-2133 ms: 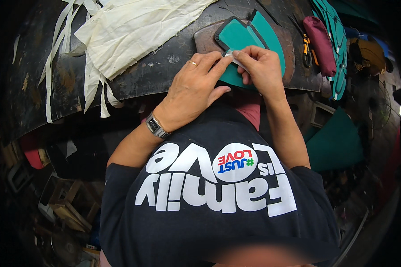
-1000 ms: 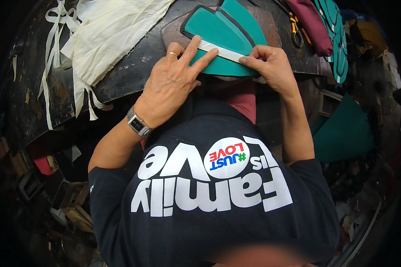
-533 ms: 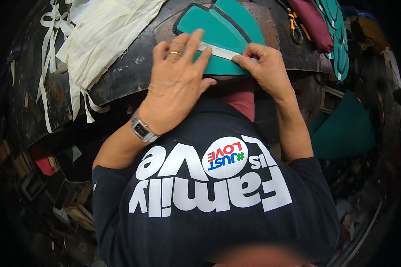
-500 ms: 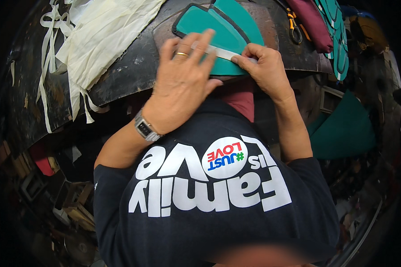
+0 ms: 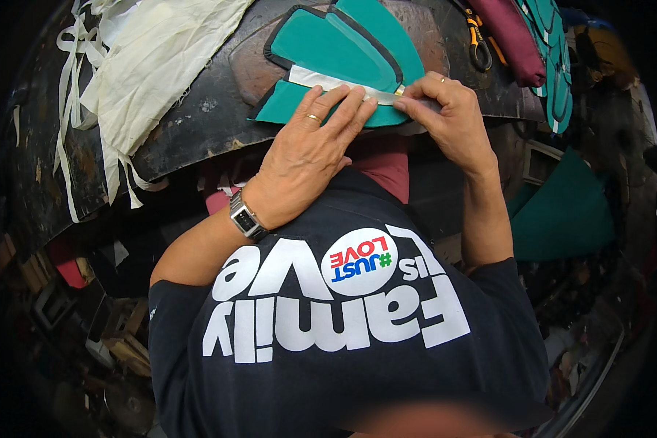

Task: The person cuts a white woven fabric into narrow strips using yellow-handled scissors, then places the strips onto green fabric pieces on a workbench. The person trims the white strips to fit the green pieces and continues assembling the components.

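Two teal panels with black edging (image 5: 328,45) lie on the work surface, partly side by side. A white strip (image 5: 310,77) runs slantwise along their near side, with a plain teal piece (image 5: 279,104) below it. My left hand (image 5: 303,150) lies over the strip and the teal piece, its fingers stretched out and flat. At the strip's right end, my right hand (image 5: 445,117) has thumb and index finger pinched together on it. A short light bit shows by those fingertips; I cannot tell what it is.
Cream cloth (image 5: 157,73) with loose white ties (image 5: 66,157) covers the table's left part. Orange-and-black cutters (image 5: 479,45) lie at the back right, beside a maroon bundle (image 5: 517,44) and hanging teal pieces (image 5: 558,87). Green sheet material (image 5: 566,212) sits lower right, below the dark table edge (image 5: 190,160).
My left hand has come nearer and its fingertips have moved right, uncovering the strip's left part. My right hand has shifted slightly right and down, still pinching the strip's end.
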The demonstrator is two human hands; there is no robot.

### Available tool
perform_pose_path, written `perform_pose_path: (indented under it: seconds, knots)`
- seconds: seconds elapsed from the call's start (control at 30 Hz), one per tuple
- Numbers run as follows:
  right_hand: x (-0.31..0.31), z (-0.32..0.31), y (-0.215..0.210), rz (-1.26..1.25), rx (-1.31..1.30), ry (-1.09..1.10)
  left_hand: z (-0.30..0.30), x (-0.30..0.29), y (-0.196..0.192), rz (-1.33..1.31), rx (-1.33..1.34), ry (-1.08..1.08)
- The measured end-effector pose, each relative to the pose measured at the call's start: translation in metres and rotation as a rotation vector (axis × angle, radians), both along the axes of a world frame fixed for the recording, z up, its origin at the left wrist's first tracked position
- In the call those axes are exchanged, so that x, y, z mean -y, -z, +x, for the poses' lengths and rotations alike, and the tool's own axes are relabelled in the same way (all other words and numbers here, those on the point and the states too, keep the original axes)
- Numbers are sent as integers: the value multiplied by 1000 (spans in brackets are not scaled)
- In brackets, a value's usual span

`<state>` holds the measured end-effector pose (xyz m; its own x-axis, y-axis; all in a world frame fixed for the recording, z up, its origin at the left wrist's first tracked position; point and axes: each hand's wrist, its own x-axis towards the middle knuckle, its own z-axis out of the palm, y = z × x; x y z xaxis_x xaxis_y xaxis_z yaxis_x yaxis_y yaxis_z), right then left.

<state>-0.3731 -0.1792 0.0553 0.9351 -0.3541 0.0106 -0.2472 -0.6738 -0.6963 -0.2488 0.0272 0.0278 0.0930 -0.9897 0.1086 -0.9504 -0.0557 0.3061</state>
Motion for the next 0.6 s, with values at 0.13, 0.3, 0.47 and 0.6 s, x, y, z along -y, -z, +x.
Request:
perform_pose_path:
  seconds: [0.13,0.3,0.47,0.6]
  knots:
    - [5,4,3,-5,10,3,-2,1,2,8,15,-17]
    - [5,6,3,43,-19,34,-1,0,6,-30,-4,-29]
    - [6,4,0,36,19,-8,-1,0,6,-26,19,-32]
    - [8,7,1,-64,25,-39,-2,1,6,-22,25,-39]
